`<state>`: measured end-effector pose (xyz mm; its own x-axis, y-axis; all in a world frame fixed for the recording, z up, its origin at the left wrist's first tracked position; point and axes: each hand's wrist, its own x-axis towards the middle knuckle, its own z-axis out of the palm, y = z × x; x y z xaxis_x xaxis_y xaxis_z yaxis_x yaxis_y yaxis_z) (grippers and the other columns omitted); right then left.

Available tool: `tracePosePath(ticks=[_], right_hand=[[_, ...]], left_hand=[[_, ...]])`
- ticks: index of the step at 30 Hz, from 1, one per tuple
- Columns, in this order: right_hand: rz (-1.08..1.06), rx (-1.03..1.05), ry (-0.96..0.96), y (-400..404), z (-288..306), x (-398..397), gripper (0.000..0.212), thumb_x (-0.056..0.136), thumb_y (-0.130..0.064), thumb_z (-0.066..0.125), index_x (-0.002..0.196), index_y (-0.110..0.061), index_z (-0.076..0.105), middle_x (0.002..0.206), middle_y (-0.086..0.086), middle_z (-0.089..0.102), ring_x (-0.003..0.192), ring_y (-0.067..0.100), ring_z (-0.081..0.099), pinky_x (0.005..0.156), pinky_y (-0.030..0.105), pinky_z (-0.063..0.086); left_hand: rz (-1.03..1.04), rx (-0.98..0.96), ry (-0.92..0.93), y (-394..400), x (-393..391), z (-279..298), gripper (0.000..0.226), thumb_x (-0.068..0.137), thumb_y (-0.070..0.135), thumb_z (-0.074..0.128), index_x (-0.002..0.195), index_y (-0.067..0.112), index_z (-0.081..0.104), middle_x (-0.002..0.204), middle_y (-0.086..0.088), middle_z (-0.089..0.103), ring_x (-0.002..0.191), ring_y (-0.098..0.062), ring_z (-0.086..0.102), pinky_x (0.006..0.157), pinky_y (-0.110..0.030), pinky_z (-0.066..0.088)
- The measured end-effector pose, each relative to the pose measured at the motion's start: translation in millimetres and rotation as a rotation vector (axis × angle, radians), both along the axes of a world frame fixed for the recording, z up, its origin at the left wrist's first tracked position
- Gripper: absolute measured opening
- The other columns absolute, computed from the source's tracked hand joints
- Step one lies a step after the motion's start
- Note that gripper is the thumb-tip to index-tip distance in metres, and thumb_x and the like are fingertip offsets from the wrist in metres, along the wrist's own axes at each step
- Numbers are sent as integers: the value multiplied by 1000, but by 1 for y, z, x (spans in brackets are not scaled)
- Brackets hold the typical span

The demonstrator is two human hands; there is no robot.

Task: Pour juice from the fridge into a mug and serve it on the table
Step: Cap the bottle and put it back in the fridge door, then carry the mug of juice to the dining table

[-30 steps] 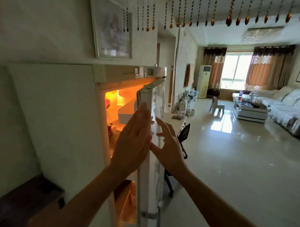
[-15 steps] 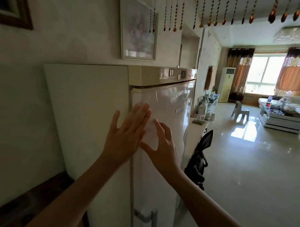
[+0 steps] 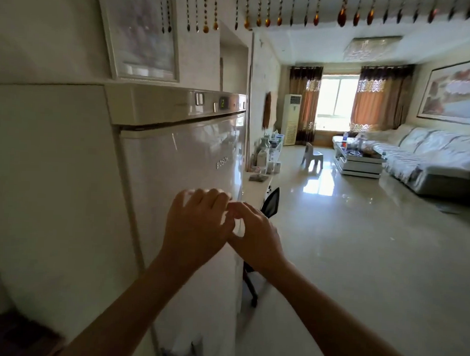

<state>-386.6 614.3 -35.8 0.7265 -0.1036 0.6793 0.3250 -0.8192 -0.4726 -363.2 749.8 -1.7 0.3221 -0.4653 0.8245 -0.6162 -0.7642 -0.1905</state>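
Observation:
A tall white fridge (image 3: 176, 159) stands right in front of me, its door closed. My left hand (image 3: 197, 224) is in front of the door at mid height, fingers curled and holding nothing. My right hand (image 3: 255, 237) is beside it near the door's right edge, fingers bent and touching the left hand's fingertips, also empty. A metal door handle (image 3: 182, 351) shows at the bottom. No juice or mug is in view.
A white counter (image 3: 257, 186) with bottles and a black chair (image 3: 270, 205) sit just right of the fridge. Shiny tiled floor (image 3: 359, 248) stretches to a coffee table (image 3: 358, 162), a small stool (image 3: 312, 156) and a covered sofa (image 3: 429, 163). A dark wooden bench (image 3: 15, 335) is at lower left.
The fridge door went from ajar with the lit inside showing to fully closed. Both hands came off the door, dropped lower and curled their fingers.

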Motion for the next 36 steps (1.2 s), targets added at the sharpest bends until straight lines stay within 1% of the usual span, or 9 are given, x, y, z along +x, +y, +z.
tracePosePath(ticks=[3, 5, 8, 12, 15, 19, 27, 31, 36], right_hand=[[-55, 27, 60, -68, -4, -8, 21, 82, -32, 66, 102, -30, 62, 95, -13, 67, 81, -1, 60, 73, 22, 52], [-53, 71, 107, -119, -4, -14, 19, 82, -24, 68, 101, -25, 64, 93, -10, 67, 81, -4, 59, 71, 7, 44], [-14, 42, 222, -194, -4, -23, 21, 83, -22, 68, 104, -25, 64, 101, -8, 68, 91, -2, 58, 72, 2, 40], [62, -13, 328, -283, -1, -27, 31, 83, -27, 68, 113, -28, 60, 110, -9, 65, 99, -2, 55, 79, 0, 38], [108, -40, 382, -340, 5, -21, 44, 84, -30, 66, 126, -31, 52, 118, -12, 61, 108, 1, 53, 81, 2, 37], [178, -41, 418, -401, 9, 5, 52, 85, -30, 65, 133, -34, 45, 126, -13, 56, 114, 1, 50, 84, 5, 35], [282, -101, 429, -506, -2, 115, 51, 85, -30, 65, 132, -32, 46, 129, -13, 54, 115, 0, 49, 83, -2, 33], [313, -81, 443, -553, -8, 187, 49, 85, -29, 64, 130, -35, 46, 126, -13, 56, 114, -1, 50, 83, -4, 33], [382, -66, 501, -599, -12, 279, 48, 86, -29, 63, 129, -39, 44, 120, -19, 57, 113, -3, 51, 88, 12, 37]], left_hand=[[-129, -170, 427, -46, -5, 4, 27, 92, 41, 53, 110, 25, 64, 107, 8, 70, 91, -12, 65, 79, -30, 47], [-192, -205, 552, -78, 2, 1, 30, 91, 46, 54, 116, 32, 60, 116, 13, 66, 99, -5, 60, 81, -23, 44], [-256, -127, 608, -126, 18, -8, 39, 89, 49, 55, 126, 36, 52, 129, 15, 59, 112, -4, 56, 88, -24, 46], [-258, -44, 704, -185, 44, -25, 40, 88, 50, 56, 127, 39, 51, 129, 12, 59, 108, -3, 56, 83, -22, 43], [-232, -67, 744, -229, 63, -31, 43, 87, 48, 58, 129, 36, 52, 131, 10, 59, 108, -3, 56, 88, -29, 49], [-254, -111, 774, -288, 92, -34, 45, 87, 43, 61, 130, 34, 52, 132, 11, 59, 104, -1, 55, 84, -27, 46], [-166, -120, 831, -372, 195, -68, 73, 67, 73, 34, 127, 35, 52, 119, 25, 52, 102, 1, 55, 77, -22, 46], [-133, -150, 867, -410, 264, -84, 66, 70, 70, 38, 124, 35, 54, 116, 28, 51, 99, 1, 56, 74, -20, 44], [-78, -178, 926, -463, 339, -97, 46, 80, 54, 51, 120, 33, 57, 115, 19, 61, 97, -1, 59, 71, -16, 42]])
